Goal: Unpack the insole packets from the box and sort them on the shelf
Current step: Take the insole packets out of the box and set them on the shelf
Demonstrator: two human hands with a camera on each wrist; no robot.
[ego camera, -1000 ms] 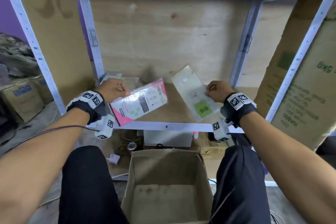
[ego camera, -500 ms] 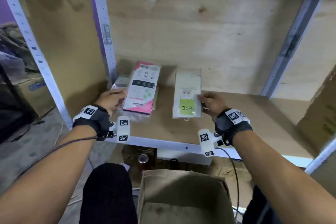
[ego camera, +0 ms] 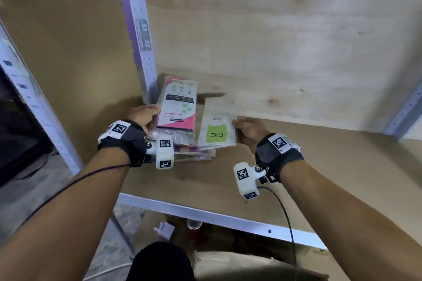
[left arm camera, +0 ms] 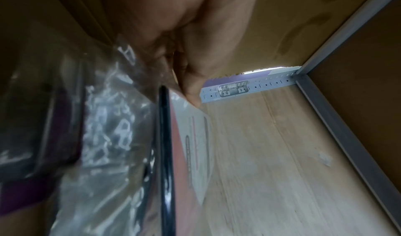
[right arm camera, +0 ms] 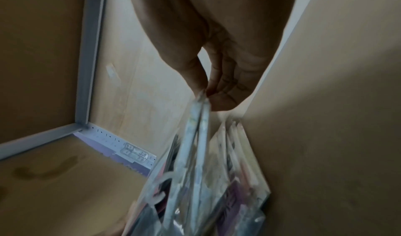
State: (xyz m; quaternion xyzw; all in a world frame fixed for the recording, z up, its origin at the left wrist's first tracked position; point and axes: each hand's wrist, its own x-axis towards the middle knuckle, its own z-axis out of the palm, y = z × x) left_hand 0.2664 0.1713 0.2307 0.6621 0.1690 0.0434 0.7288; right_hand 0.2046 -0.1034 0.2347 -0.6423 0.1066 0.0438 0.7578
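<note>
In the head view, a pink-and-white insole packet (ego camera: 177, 107) is held at its left edge by the left hand (ego camera: 143, 115), thumb on top and fingers hidden beneath. The packet is seen just right of that grip, on top of a pile of clear-wrapped packets (ego camera: 182, 143) that is spread under and below the hand, against the purple-white upright (ego camera: 139, 36) in the shelf's back left corner. A clear packet with a green ENE label (ego camera: 217, 130) is pinched at its right edge by the right hand (ego camera: 250, 131); the packet lies directly left of the fingers, its left side overlapping the pile. The wooden shelf board (ego camera: 319, 166) is seen below and right of this hand, and part of the cardboard box (ego camera: 239, 264) is visible under the shelf's front rail.

In the left wrist view, the pink packet (left arm camera: 195, 145) is gripped by curled fingers (left arm camera: 190, 85), with crinkled clear packets (left arm camera: 104, 136) pressed beside it, nearer the camera.

In the right wrist view, the top edge of the clear packet (right arm camera: 195, 145) is pinched between thumb and fingertips (right arm camera: 223, 100); the packet hangs straight ahead of the grip, and the other packets (right arm camera: 238, 171) are stacked beside it, against the board.
</note>
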